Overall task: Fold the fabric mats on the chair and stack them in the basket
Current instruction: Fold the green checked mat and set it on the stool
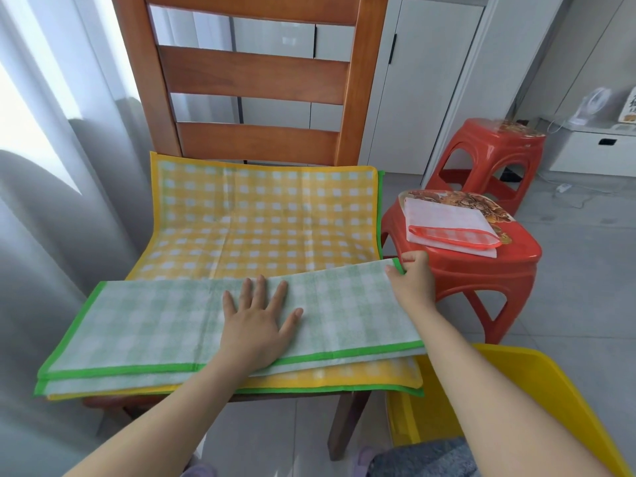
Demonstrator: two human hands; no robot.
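Green mat (155,325), folded into a long strip, lies crosswise along the chair's (254,74) front edge atop the yellow mat (261,218). My left grip (256,318) presses flat on its middle, fingers spread; my right grip (411,277) pinches its far right corner. Yellow basket (537,383) sits lower right.

i get bright daylight through the curtain (41,160) on the left, glare there, soft shadows, sharp centre, wide-angle bending at the edges.
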